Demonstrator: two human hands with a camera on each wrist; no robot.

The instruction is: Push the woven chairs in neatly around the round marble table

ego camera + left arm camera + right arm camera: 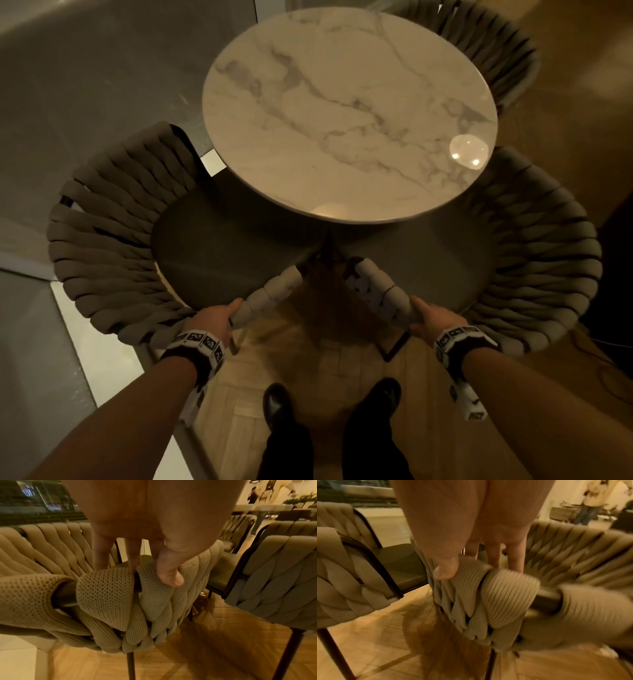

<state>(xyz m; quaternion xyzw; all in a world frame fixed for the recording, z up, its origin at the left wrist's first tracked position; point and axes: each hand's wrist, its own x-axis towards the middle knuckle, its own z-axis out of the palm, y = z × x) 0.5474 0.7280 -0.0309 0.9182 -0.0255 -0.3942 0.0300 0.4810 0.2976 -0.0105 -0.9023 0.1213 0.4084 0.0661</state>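
Observation:
A round white marble table (pixel 349 113) stands ahead of me. Two beige woven chairs flank its near side, each seat partly under the top: the left chair (pixel 113 240) and the right chair (pixel 541 253). My left hand (pixel 214 320) grips the near arm end of the left chair, thumb on the knit wrap (pixel 106 592) and fingers curled over the rail. My right hand (pixel 435 318) grips the near arm end of the right chair (pixel 503 595) the same way. A third woven chair (pixel 493 51) sits at the table's far right.
My two black shoes (pixel 274 404) stand on wood parquet between the chairs. Grey and white tile floor (pixel 68 342) lies to the left. More woven chairs (pixel 274 581) and a person standing far off (pixel 589 507) show in the wrist views.

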